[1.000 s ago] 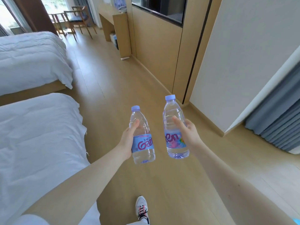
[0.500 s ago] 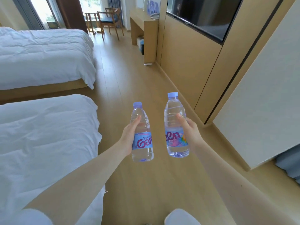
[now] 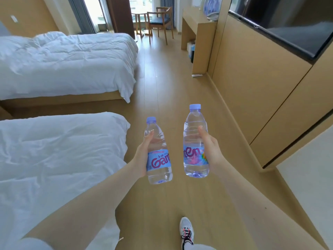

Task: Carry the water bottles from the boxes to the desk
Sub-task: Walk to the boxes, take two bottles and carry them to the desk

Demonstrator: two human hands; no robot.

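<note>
The left bottle point(image 3: 158, 154) is clear plastic and full of water. It has a light purple cap and a blue label with big pink letters. The right bottle point(image 3: 195, 143) looks the same, and its label also has a bright flower spot. Both bottles are round, with bumpy rings near the top. They are up in the air over the floor point(image 3: 171, 83), close together but not touching. The right one is held a bit higher. Both stand almost straight up.

The left hand point(image 3: 142, 156) grips the left bottle around its middle. Its thumb point(image 3: 150, 135) lies on the near side, and the other fingers are curled around the far side, mostly hidden. The right hand point(image 3: 213, 152) grips the right bottle the same way, with its thumb point(image 3: 202, 131) pressed on the clear part above the label.

The floor is smooth, light brown wood in long boards. On the left are two beds, a near bed point(image 3: 54, 159) and a far bed point(image 3: 68, 60), with soft, wrinkly white covers. On the right is a flat wooden wall point(image 3: 252, 91) with a dark shiny screen point(image 3: 288, 24) set in it. Far ahead stands a boxy wooden counter point(image 3: 197, 24) with some blurry blue things on top. A wooden chair point(image 3: 160, 20) sits by the window. A white shoe point(image 3: 186, 230) with dark laces is on the floor below.
</note>
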